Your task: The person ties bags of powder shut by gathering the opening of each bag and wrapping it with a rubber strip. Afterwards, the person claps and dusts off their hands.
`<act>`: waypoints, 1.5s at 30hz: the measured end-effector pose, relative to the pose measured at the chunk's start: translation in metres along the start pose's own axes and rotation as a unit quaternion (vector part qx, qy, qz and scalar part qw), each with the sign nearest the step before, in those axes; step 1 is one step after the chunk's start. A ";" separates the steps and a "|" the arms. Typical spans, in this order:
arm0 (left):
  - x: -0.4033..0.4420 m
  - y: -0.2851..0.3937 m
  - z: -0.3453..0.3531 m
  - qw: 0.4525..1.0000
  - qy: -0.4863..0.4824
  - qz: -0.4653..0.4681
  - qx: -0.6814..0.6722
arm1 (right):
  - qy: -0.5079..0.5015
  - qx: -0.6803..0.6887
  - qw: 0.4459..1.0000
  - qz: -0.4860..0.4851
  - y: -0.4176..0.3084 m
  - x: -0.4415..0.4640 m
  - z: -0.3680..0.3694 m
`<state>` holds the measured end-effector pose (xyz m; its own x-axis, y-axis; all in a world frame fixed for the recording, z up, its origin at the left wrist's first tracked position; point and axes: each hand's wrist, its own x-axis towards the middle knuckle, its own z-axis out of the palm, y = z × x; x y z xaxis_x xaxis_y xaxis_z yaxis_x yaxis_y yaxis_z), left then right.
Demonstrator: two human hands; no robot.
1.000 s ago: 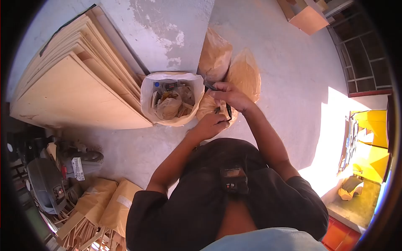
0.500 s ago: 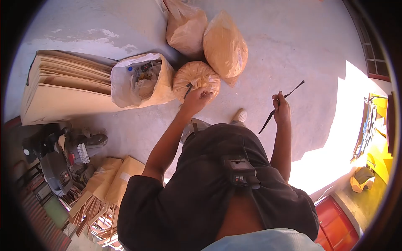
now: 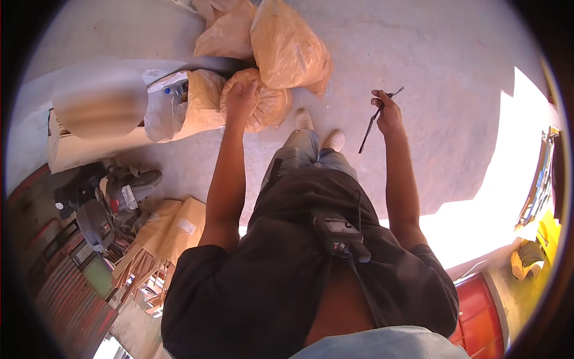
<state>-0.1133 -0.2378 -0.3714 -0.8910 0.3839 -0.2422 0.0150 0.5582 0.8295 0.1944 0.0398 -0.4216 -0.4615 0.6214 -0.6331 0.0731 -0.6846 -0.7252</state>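
My left hand (image 3: 241, 100) is closed on the gathered top of a round, full plastic bag (image 3: 272, 109) with tan contents. The bag stands on the floor ahead of my feet, and my hand hides part of its neck. Out to the right, my right hand (image 3: 388, 113) grips a thin black strip (image 3: 369, 133) in mid-air. One end hangs below the fingers and the other sticks out above them.
Two more full plastic bags (image 3: 287, 48) (image 3: 227, 33) lean beyond the round one. An open sack (image 3: 203, 99) with bottles stands to its left, beside stacked cardboard (image 3: 89, 149). Machinery (image 3: 98, 221) and wood scraps (image 3: 140, 257) lie at lower left.
The view has shifted, and both feet now show. My left hand stays at the round bag, which is tilted more to the side. My right hand keeps the black strip.
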 end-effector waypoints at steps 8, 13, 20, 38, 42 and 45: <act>0.073 -0.005 0.049 0.995 0.094 0.002 -0.025 | -0.087 -0.110 0.990 0.005 -0.037 0.066 0.127; 0.133 0.010 0.098 0.970 0.101 -0.049 0.215 | -0.069 -0.275 0.959 0.026 -0.040 0.129 0.230; 0.195 0.004 0.123 0.955 0.096 -0.077 0.270 | 0.025 -0.528 0.845 -0.080 -0.004 0.188 0.319; 0.261 -0.221 0.124 0.766 0.258 -0.333 -0.487 | 0.168 -0.365 0.915 -0.024 -0.011 0.285 0.180; 0.243 -0.076 0.114 0.680 0.326 -0.175 -0.633 | 0.238 0.070 0.962 0.114 -0.008 0.308 0.204; 0.204 -0.046 0.146 0.521 0.415 -0.236 -0.707 | 0.264 0.209 0.926 0.172 -0.035 0.325 0.187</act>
<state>-0.2295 -0.0774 -0.5328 -0.5412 -0.3291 -0.7738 -0.1211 -0.8801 0.4591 -0.1235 0.1944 -0.5513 0.0300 0.3642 -0.9309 -0.2632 -0.8955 -0.3588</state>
